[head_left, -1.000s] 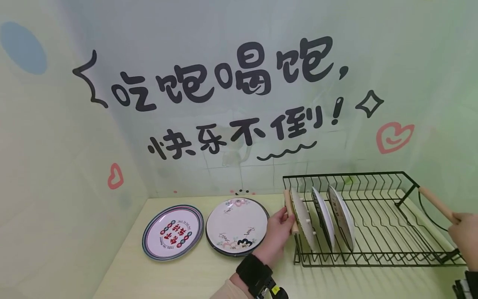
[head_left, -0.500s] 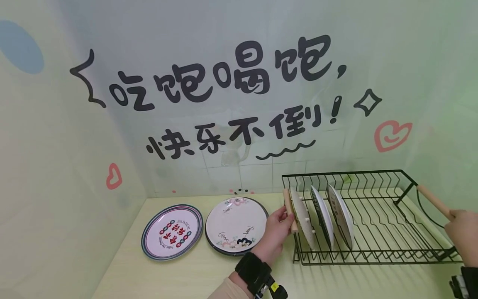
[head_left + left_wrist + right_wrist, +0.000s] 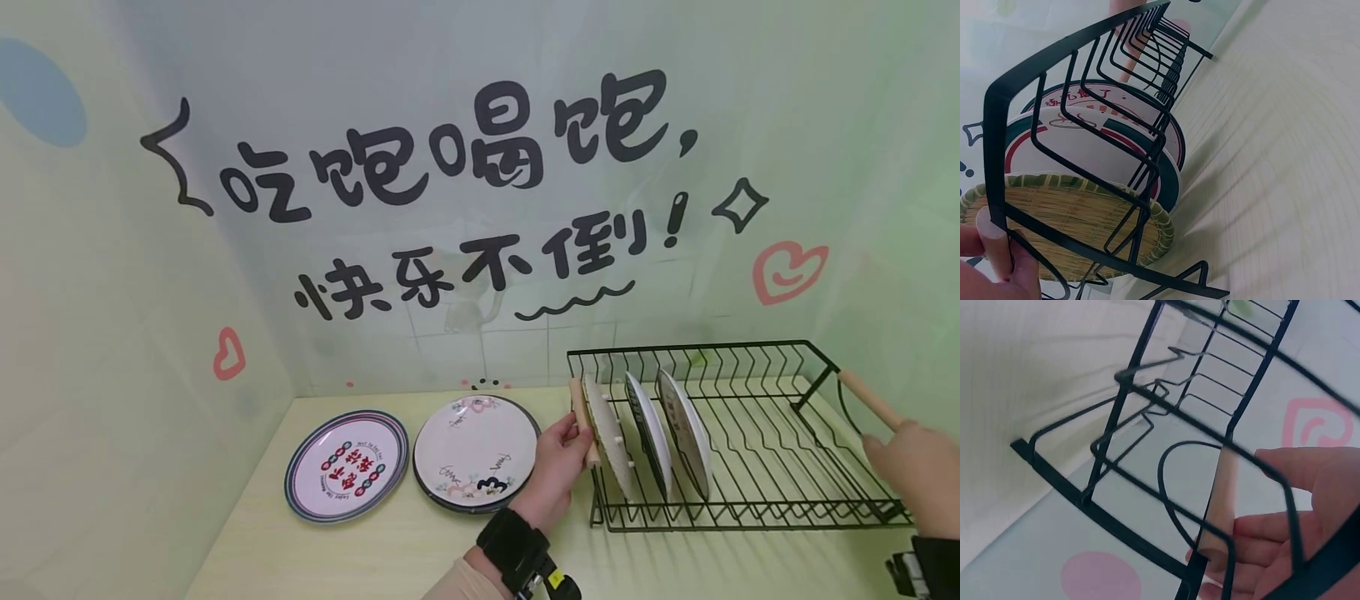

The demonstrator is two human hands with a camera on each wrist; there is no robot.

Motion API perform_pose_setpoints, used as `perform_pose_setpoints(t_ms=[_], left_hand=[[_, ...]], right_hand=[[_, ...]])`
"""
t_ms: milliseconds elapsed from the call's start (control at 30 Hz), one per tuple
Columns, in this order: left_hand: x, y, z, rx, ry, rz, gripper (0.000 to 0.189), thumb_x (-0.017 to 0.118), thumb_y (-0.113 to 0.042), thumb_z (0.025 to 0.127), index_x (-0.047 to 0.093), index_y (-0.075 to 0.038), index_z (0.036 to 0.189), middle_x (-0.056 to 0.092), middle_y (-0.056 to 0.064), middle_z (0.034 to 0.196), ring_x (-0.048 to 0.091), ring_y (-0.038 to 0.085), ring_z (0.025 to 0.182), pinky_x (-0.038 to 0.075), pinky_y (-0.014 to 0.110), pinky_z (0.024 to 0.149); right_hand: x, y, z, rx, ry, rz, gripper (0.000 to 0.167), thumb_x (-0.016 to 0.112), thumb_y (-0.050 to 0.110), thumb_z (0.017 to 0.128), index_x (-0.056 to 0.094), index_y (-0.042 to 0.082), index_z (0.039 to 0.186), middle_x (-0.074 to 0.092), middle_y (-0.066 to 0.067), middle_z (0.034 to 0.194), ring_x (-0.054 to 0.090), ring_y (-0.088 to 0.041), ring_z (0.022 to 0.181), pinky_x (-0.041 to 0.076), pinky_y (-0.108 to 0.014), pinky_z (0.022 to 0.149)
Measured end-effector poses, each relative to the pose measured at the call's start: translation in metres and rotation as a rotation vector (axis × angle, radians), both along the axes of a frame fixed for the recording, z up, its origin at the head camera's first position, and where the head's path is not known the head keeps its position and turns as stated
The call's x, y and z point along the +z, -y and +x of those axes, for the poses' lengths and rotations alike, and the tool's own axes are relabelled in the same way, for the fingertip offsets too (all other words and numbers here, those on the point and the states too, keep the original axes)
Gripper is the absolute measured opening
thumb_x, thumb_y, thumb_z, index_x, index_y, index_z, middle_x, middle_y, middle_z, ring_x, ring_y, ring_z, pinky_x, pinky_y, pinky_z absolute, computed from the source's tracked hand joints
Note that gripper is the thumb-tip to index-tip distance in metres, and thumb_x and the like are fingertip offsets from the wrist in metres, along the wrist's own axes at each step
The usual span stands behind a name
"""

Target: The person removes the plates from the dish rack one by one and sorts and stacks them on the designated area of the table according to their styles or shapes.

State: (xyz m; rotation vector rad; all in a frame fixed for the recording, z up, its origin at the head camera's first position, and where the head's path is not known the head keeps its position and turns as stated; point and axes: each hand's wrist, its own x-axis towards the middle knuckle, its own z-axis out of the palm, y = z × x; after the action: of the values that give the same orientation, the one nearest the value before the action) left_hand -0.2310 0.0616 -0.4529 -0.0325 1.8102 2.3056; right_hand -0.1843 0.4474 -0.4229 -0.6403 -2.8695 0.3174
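Note:
A black wire dish rack (image 3: 750,529) with wooden end handles stands at the right. My left hand (image 3: 558,462) pinches its left handle (image 3: 994,244) between thumb and fingers. At the other end my right hand (image 3: 918,479) is loosened around the right handle (image 3: 1221,500): in the right wrist view the thumb stands away while the fingers lie behind the wood. In the rack's left part a woven bamboo tray (image 3: 1072,225) and two plates stand on edge. The middle plate (image 3: 1091,142) has a green and red rim; the other plate (image 3: 685,437) shows its printed face.
On the pale table (image 3: 300,562), left of the rack, lie a blue-rimmed plate (image 3: 347,467) with red lettering and a white dark-rimmed plate (image 3: 472,450) with another dark rim showing beneath it. A printed backdrop (image 3: 420,67) rises behind and along the sides.
The right hand has loosened its grip, its thumb now extended away from the handle. My left hand keeps hold of its handle; rack and plates stay put.

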Motion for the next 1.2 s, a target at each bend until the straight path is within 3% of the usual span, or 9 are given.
perform_pose_setpoints(t_ms=[100,200,333,467,600,667,867,1000,1200], left_hand=[[0.000,0.001,0.000,0.006,0.002,0.007,0.051,0.057,-0.011,0.094,0.040,0.004,0.140,0.055,0.011,0.112,0.059,0.014,0.096,0.053,0.025,0.079],[-0.001,0.000,0.001,0.006,-0.002,0.011,0.050,0.057,-0.011,0.094,0.041,0.004,0.139,0.055,0.010,0.110,0.059,0.013,0.093,0.052,0.023,0.076],[-0.001,-0.002,0.002,0.002,-0.002,0.022,0.051,0.057,-0.011,0.094,0.041,0.004,0.139,0.055,0.010,0.109,0.059,0.013,0.092,0.052,0.023,0.075],[-0.002,-0.001,0.002,0.002,-0.009,0.031,0.051,0.057,-0.011,0.094,0.040,0.003,0.140,0.054,0.009,0.109,0.059,0.013,0.093,0.051,0.023,0.076],[-0.003,0.001,0.001,0.005,-0.002,0.038,0.050,0.057,-0.011,0.094,0.041,0.002,0.140,0.053,0.009,0.108,0.059,0.014,0.093,0.052,0.023,0.076],[-0.003,0.001,0.000,0.002,0.005,0.040,0.050,0.058,-0.011,0.094,0.041,0.002,0.140,0.053,0.009,0.108,0.059,0.014,0.093,0.052,0.024,0.077],[-0.001,0.001,0.000,-0.015,0.008,0.035,0.052,0.058,-0.011,0.094,0.039,0.003,0.140,0.053,0.010,0.112,0.059,0.015,0.097,0.053,0.027,0.081],[-0.001,0.000,0.001,-0.007,0.017,0.032,0.052,0.058,-0.011,0.094,0.040,0.003,0.140,0.053,0.010,0.112,0.059,0.015,0.097,0.053,0.028,0.081],[-0.002,0.001,-0.001,-0.001,0.022,0.026,0.051,0.059,-0.011,0.093,0.041,0.002,0.140,0.053,0.009,0.112,0.060,0.015,0.097,0.054,0.029,0.082]], right_hand=[[0.000,0.007,-0.002,-0.028,0.051,0.042,0.058,0.050,0.015,0.094,0.031,-0.039,0.105,0.036,-0.018,0.060,0.040,-0.023,0.049,0.037,-0.031,0.046],[0.000,0.013,-0.004,-0.054,0.061,0.135,0.061,0.054,0.018,0.093,0.034,-0.038,0.104,0.041,-0.032,0.071,0.046,-0.040,0.068,0.045,-0.047,0.070],[0.007,0.026,-0.005,-0.024,0.041,0.182,0.062,0.056,0.027,0.093,0.044,-0.031,0.110,0.035,-0.050,0.108,0.032,-0.060,0.108,0.021,-0.067,0.101],[0.020,0.053,-0.004,0.216,-0.001,0.008,0.079,0.044,0.045,0.098,0.028,-0.024,0.133,0.014,-0.049,0.137,0.014,-0.063,0.124,0.016,-0.076,0.096],[0.030,0.090,-0.004,0.482,0.006,-0.240,0.080,0.034,0.047,0.101,0.011,-0.017,0.143,0.003,-0.046,0.143,0.010,-0.064,0.126,0.020,-0.076,0.092],[0.032,0.111,-0.004,0.542,0.001,-0.312,0.078,0.036,0.045,0.101,0.011,-0.015,0.144,0.005,-0.044,0.144,0.010,-0.062,0.129,0.019,-0.075,0.095],[0.033,0.155,-0.001,0.600,-0.001,-0.379,0.082,0.048,0.045,0.097,0.014,-0.013,0.145,0.018,-0.041,0.144,0.019,-0.059,0.129,0.023,-0.071,0.099],[0.029,0.166,-0.002,0.573,0.051,-0.365,0.086,0.052,0.047,0.094,0.014,-0.009,0.147,0.028,-0.040,0.141,0.034,-0.056,0.124,0.039,-0.063,0.094],[0.024,0.173,-0.003,0.542,0.020,-0.367,0.069,0.053,0.023,0.096,0.018,-0.006,0.147,0.044,-0.041,0.129,0.057,-0.049,0.101,0.053,-0.042,0.064]])
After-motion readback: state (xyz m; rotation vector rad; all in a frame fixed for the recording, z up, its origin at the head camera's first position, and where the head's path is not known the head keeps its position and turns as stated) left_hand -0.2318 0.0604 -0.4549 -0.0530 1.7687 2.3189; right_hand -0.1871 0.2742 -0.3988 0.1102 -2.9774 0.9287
